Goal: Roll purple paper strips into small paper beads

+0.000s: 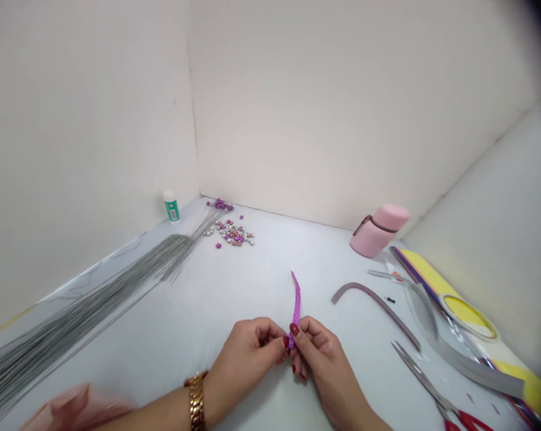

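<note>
A narrow purple paper strip (297, 298) with a glittery look rises from between my two hands, its pointed far end curving away over the table. My left hand (256, 347), with a gold watch band at the wrist, pinches the strip's near end between thumb and finger. Close against it, my right hand (322, 353) grips the same strip with the thumb on top. The fingers partly hide the strip's near end, so I cannot tell how it is folded there.
Left lies a bundle of grey wires (94, 305); behind are small folded stars (236, 233) and a green-white glue stick (172, 206). Right are a pink flask (378, 230), a grey strip (378, 299), red-handled scissors (425, 380), a tape roll (447, 299) and yellow sheets (425, 272).
</note>
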Available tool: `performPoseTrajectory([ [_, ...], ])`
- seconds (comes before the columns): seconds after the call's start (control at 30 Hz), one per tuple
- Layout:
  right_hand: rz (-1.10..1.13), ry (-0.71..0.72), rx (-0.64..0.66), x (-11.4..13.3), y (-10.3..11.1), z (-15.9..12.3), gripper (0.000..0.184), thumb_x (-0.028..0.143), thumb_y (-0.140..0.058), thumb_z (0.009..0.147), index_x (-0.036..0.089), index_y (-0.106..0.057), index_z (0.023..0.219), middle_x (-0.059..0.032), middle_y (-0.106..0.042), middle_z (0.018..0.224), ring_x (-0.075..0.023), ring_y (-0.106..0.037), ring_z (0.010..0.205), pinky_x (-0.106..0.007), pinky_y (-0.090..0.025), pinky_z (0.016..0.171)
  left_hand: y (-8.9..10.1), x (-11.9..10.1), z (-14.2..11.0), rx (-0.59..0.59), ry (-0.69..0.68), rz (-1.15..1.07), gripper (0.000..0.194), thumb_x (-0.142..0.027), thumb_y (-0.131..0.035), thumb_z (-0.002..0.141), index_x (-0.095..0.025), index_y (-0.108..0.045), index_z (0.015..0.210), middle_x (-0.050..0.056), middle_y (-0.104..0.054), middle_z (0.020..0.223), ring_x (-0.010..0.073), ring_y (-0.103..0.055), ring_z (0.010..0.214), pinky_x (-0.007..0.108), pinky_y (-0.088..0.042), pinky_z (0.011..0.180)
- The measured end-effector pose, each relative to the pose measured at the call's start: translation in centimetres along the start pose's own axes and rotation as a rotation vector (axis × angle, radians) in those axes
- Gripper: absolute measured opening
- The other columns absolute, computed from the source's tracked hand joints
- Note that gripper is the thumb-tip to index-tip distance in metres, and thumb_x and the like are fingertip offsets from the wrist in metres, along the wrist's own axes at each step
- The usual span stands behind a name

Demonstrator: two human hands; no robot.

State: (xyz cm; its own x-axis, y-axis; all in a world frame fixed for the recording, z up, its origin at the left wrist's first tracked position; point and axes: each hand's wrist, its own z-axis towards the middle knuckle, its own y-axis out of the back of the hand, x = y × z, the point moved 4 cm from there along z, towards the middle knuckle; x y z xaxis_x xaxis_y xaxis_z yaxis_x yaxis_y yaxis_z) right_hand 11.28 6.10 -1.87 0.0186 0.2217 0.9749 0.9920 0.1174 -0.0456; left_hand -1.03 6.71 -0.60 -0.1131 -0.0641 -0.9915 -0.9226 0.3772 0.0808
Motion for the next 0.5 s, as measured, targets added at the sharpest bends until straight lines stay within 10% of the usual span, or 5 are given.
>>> performPoseTrajectory([
  [0.27, 0.002, 0.002, 0.014, 0.0, 0.0, -0.1, 0.029, 0.04, -0.053, 0.08, 0.017, -0.046, 0.064, 0.005, -0.049, 0.048, -0.0063, -0.039, 0.039, -0.018, -0.028, 0.04, 0.3, -1.3, -0.9, -0.012, -0.426, 0.675, 0.025, -0.015, -0.039, 0.083, -0.016, -0.063, 0.076, 0.006, -0.065, 0.071, 0.0158, -0.057, 0.068, 0.026, -0.041, 0.066],
  [0.5, -0.078, 0.106, -0.045, 0.7, 0.0, -0.5, 0.024, 0.036, -0.055, 0.079, 0.017, -0.051, 0.065, 0.0041, -0.048, 0.05, -0.0087, -0.042, 0.046, -0.02, -0.032, 0.045, 0.4, -0.2, 0.0, -0.007, 0.001, 0.011, 0.015, -0.012, -0.048, 0.072, -0.014, -0.063, 0.071, 0.002, -0.066, 0.066, 0.0126, -0.058, 0.061, 0.021, -0.043, 0.057],
])
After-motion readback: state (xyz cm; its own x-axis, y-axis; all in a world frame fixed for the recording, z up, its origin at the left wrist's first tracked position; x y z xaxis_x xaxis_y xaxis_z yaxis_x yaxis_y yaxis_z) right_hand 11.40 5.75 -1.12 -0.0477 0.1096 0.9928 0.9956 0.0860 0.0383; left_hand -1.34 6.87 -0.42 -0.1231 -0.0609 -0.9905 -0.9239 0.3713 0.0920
